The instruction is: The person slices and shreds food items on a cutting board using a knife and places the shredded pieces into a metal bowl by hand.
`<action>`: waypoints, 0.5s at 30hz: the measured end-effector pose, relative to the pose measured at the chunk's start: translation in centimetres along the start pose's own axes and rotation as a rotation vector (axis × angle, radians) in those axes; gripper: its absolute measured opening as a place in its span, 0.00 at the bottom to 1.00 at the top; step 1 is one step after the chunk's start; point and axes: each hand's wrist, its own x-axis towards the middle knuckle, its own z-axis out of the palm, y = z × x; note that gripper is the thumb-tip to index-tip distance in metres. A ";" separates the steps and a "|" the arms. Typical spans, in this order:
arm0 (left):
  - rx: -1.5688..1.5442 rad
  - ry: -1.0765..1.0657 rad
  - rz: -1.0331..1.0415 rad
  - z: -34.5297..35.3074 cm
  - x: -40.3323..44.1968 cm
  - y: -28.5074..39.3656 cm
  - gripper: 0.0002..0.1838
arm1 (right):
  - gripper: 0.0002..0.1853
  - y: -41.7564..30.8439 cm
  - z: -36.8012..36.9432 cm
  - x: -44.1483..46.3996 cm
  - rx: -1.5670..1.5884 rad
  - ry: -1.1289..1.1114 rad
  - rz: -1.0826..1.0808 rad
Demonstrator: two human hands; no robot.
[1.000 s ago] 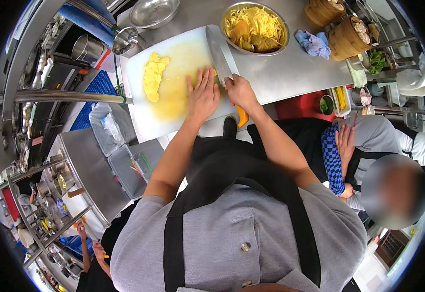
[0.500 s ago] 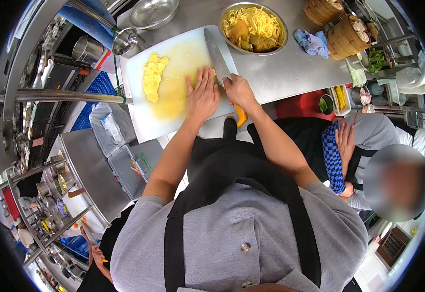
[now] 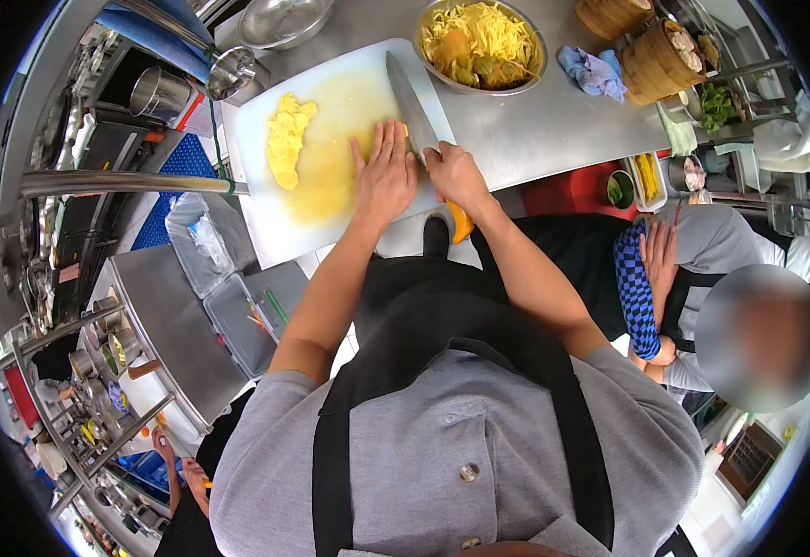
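My left hand (image 3: 387, 176) lies flat with fingers stretched out on the white cutting board (image 3: 261, 218), beside the blade. A small yellow piece shows near its fingertips; whatever is under the palm is hidden. In my right hand (image 3: 457, 176) is a large kitchen knife (image 3: 407, 93) with a yellow-orange handle, its blade pointing away from me along the board's right side. A soft yellow heap of food (image 3: 287, 141) sits on the board's left part, and yellow smears cover the middle.
A steel bowl (image 3: 539, 67) of yellow shreds stands beyond the board. Also on the counter are a colander (image 3: 284, 20), a blue cloth (image 3: 592, 72) and bamboo steamers (image 3: 655, 72). A co-worker (image 3: 646, 269) with folded arms is close on my right. Grey bins (image 3: 238, 320) stand lower left.
The view has shifted slightly. Both hands and the knife keep nearly the same place on the board. At lower left, another person's hands have moved.
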 end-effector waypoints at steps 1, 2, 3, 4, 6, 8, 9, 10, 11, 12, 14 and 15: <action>0.001 0.006 0.002 0.1 0.0 0.0 0.34 | 0.24 0.2 0.1 -0.3 -0.016 0.008 -0.009; -0.002 0.003 0.003 0.1 0.0 0.0 0.34 | 0.24 0.4 0.2 -0.7 -0.032 0.015 -0.017; -0.012 -0.003 -0.001 0.1 0.0 -0.1 0.34 | 0.24 0.2 0.1 -1.3 -0.033 0.015 -0.013; -0.023 -0.007 -0.006 0.1 0.0 -0.1 0.34 | 0.24 -0.1 -0.2 -1.9 -0.026 0.004 0.004; -0.022 -0.010 -0.006 0.1 0.1 -0.1 0.34 | 0.24 0.0 -0.2 -3.0 -0.021 -0.009 0.022; -0.021 -0.011 -0.007 0.1 0.1 0.0 0.34 | 0.24 0.7 -0.4 -4.1 -0.032 -0.028 0.013; -0.014 -0.019 -0.017 0.1 0.2 0.1 0.34 | 0.24 1.0 -0.4 -4.7 -0.034 -0.030 0.013; -0.007 -0.027 -0.026 0.1 0.2 0.1 0.34 | 0.23 1.4 -0.4 -5.4 -0.063 -0.038 0.005; -0.007 -0.026 -0.028 0.1 0.1 0.1 0.34 | 0.23 1.8 -0.5 -6.0 -0.091 -0.045 -0.004; -0.009 -0.028 -0.027 0.0 0.1 0.1 0.34 | 0.23 2.7 -0.4 -6.5 -0.093 -0.048 -0.005; -0.011 -0.029 -0.028 0.0 0.0 0.1 0.35 | 0.22 4.7 0.0 -7.2 -0.217 -0.015 -0.072; -0.011 -0.041 -0.035 0.1 0.1 0.1 0.35 | 0.22 4.8 -0.4 -7.7 -0.216 -0.017 -0.074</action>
